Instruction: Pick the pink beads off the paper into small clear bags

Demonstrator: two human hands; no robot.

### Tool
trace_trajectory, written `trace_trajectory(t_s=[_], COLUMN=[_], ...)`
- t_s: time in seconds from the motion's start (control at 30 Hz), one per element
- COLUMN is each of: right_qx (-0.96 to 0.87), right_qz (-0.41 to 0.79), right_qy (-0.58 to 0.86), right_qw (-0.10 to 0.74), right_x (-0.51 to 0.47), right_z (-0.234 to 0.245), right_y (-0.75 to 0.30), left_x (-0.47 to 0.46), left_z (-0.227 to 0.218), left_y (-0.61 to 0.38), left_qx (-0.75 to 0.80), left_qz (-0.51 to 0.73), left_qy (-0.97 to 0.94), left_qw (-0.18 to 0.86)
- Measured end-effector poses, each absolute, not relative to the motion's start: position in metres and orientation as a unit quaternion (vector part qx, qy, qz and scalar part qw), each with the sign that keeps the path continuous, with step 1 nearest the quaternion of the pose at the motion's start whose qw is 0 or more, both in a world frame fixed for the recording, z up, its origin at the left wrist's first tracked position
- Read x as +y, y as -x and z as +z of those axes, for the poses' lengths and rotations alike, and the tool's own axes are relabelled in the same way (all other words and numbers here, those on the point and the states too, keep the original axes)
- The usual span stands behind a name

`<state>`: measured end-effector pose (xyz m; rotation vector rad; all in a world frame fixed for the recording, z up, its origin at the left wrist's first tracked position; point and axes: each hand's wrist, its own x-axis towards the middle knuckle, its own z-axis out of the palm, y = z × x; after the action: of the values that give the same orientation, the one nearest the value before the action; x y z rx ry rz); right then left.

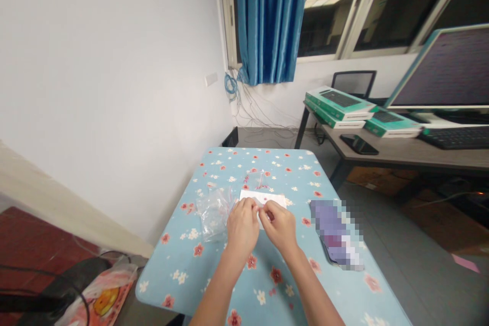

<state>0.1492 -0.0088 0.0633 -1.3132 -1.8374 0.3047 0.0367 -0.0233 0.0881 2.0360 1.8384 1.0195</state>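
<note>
From the head camera we look down at our left hand (241,229) and our right hand (278,226), which meet near the middle of a light blue tablecloth with a pink and white flower print, spread over a table (244,163). Both hands are curled, thumbs and fingers pinched together, and they nearly touch each other. They seem to be grasping something small, but it is mostly hidden by our fingers, and we cannot tell what it is beyond a pinkish speck at the right hand. Our hands sit over the near edge of a white card (263,197) lying flat on the cloth. Just to the left of our left hand lies a crumpled clear plastic bag (214,213). Beyond the card, a small clear bag (256,179) holds something thin and red. To the right of our right hand, a pixelated flat object (336,234) lies on the cloth, too blurred to name. Farther off stands a desk (405,153) with green boxes (338,104), a black phone (359,144), a black keyboard (456,137) and a monitor (445,69). A blue curtain (269,20) hangs at the window above a tangle of cables (231,86).
</note>
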Motion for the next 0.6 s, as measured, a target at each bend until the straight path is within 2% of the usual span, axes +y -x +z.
trace_trajectory(t_s=[0.2, 0.43, 0.5, 0.6], right_qx=[-0.747, -0.856, -0.864, -0.838], right_qz=[0.066, 0.148, 0.150, 0.112], right_qy=[0.549, 0.437, 0.426, 0.469], right_qw=[0.369, 0.232, 0.223, 0.255], right_x=[-0.009, -0.002, 0.000, 0.002], right_z=[0.079, 0.101, 0.101, 0.099], right_y=[-0.151, -0.164, -0.164, -0.162], left_x=[-0.023, -0.025, -0.027, -0.032], left_z=[0.094, 0.098, 0.098, 0.097], left_y=[-0.034, -0.018, -0.016, -0.016], left_qx=[0.624, 0.611, 0.622, 0.626], left_qz=[0.357, 0.304, 0.288, 0.283], left_qy=[-0.685, -0.716, -0.714, -0.718], left_qw=[0.118, 0.148, 0.142, 0.110])
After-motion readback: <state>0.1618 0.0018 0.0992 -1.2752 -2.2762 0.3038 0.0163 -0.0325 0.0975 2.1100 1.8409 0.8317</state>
